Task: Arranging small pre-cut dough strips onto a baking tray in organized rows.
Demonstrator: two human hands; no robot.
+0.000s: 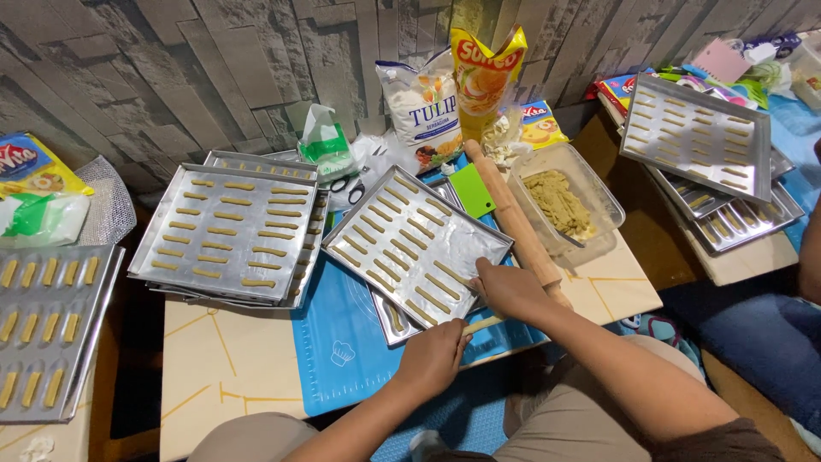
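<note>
My left hand [432, 359] and my right hand [506, 289] meet at the near edge of a metal baking tray [359, 224] that lies tilted on a blue mat [342, 342]. Between the two hands is a pale dough stick [481, 324]; each hand pinches one end of it. The tray carries several rows of the same dough sticks. A wooden rolling pin [511, 218] lies just right of the tray, beside my right hand.
A stack of filled trays [227, 231] sits to the left, another tray [51, 329] at far left, more trays [697, 137] at right. A clear tub of dough [566, 201], a green scraper [470, 190] and ingredient bags [453, 94] stand behind. Someone's arm [808, 248] shows at the right edge.
</note>
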